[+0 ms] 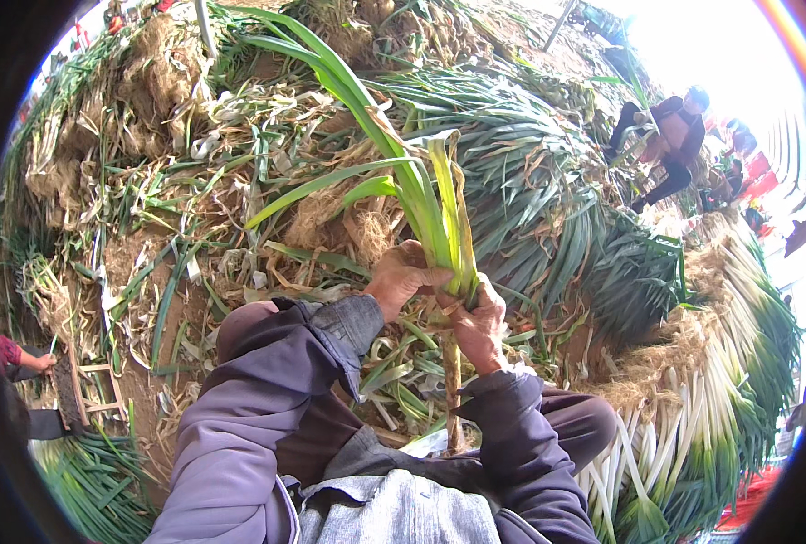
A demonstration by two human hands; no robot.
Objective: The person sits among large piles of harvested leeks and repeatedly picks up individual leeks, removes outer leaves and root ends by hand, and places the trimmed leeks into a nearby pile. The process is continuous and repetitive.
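A large leek or scallion (420, 197) stands upright before me, its green leaves fanning up and to the left. Fingers of my left hand (403, 277) are closed on the base of its leaves. Just below and to the right, my right hand (476, 323) grips it where a yellowed outer leaf (452, 197) folds down. A brown stick-like length (452, 391) runs down below my right hand between my legs; whether it joins the plant is hidden. Stripped leaves and peelings (403, 391) lie on the ground beneath my hands.
Bundled leeks lie in a green heap (518, 163) ahead and a row with white stalks (675, 421) at the right. Dry roots and leaf waste (171, 183) cover the left. A wooden frame (100, 391) stands near another person's hand (43, 362). Another person (675, 136) sits at upper right.
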